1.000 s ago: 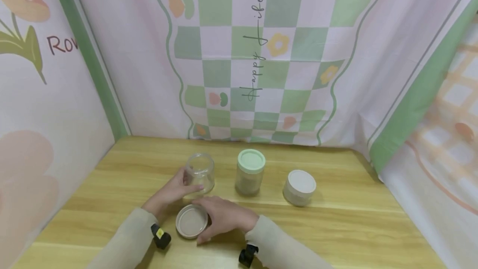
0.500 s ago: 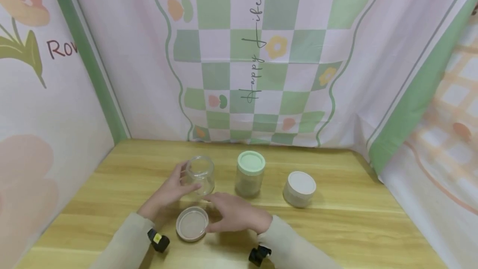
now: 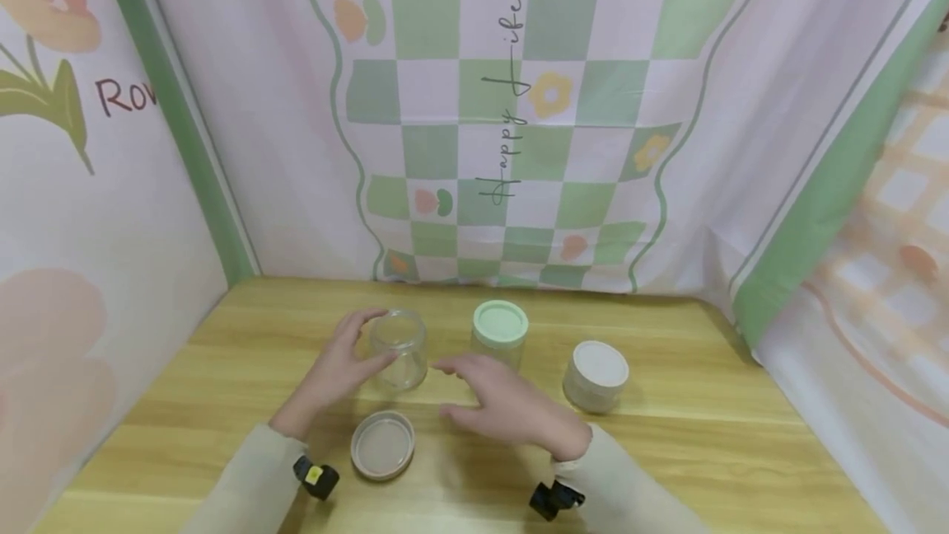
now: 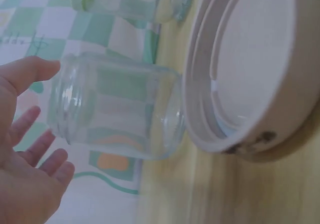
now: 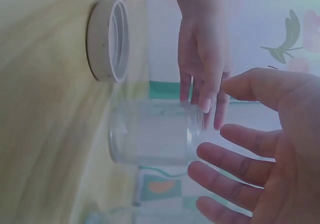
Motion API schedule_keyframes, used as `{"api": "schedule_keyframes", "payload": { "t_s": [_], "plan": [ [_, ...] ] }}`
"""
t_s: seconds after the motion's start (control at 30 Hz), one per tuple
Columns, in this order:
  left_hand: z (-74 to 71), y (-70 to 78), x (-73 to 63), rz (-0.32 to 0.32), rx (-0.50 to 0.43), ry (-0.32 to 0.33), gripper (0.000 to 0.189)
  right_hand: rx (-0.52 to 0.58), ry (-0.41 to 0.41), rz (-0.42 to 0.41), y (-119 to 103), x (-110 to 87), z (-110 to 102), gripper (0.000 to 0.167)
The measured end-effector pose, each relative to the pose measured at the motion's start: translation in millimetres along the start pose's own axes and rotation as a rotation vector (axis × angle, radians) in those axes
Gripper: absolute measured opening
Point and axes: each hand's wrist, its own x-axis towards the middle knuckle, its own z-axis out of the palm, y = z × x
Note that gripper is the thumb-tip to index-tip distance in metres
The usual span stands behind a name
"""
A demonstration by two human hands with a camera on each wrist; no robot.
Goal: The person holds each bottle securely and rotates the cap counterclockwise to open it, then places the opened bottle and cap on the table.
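Note:
An uncovered clear glass jar (image 3: 406,365) stands upright on the wooden table. My left hand (image 3: 334,376) is at its left side near the mouth, thumb and fingers spread; in the left wrist view the fingers (image 4: 37,146) look clear of the glass. On the table in front of the jar, a beige lid (image 3: 382,445) lies with its hollow side up. My right hand (image 3: 511,406) hovers right of the lid with fingers apart, holding nothing. It partly hides a glass jar with a mint green lid (image 3: 500,322). The right wrist view shows the uncovered jar (image 5: 155,134) beyond the right fingertips.
Farther right stands a short jar with a white lid (image 3: 596,377). A green checked curtain (image 3: 493,147) hangs behind the table's back edge, and printed cloth (image 3: 52,229) closes off the left side. Bare wooden tabletop (image 3: 704,452) extends to the right.
My right hand has let go of the beige lid and moved right and up, towards the green-lidded jar. My left hand has loosened from the uncovered jar and its fingers have risen towards the rim.

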Motion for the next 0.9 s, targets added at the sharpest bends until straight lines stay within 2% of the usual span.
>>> {"api": "schedule_keyframes", "payload": {
  "t_s": [0.17, 0.27, 0.4, 0.53, 0.7, 0.9],
  "plan": [
    [3.5, 11.7, 1.3, 0.101, 0.034, 0.048, 0.056, 0.015, 0.048, -0.022, 6, -10.5, -14, 0.05],
    [7.0, 20.3, 1.5, 0.16, 0.051, 0.068, 0.051, 0.016, 0.114, -0.043, 9, -17.4, -22, 0.045],
    [14.2, 30.5, 3.8, 0.23, 0.047, 0.073, 0.049, -0.001, 0.186, -0.05, 13, -25.7, -31, 0.038],
    [25.2, 37.3, 6.5, 0.291, 0.033, 0.058, 0.05, -0.032, 0.209, -0.037, 19, -33.3, -39, 0.031],
    [41.5, 49.0, 7.1, 0.299, -0.026, -0.021, 0.059, -0.042, 0.253, 0.002, 29, -38.6, -45, 0.023],
    [65.5, 56.8, 11.2, 0.22, -0.079, -0.111, 0.068, -0.066, 0.378, 0.014, 44, -37.4, -46, 0.021]
  ]
}}
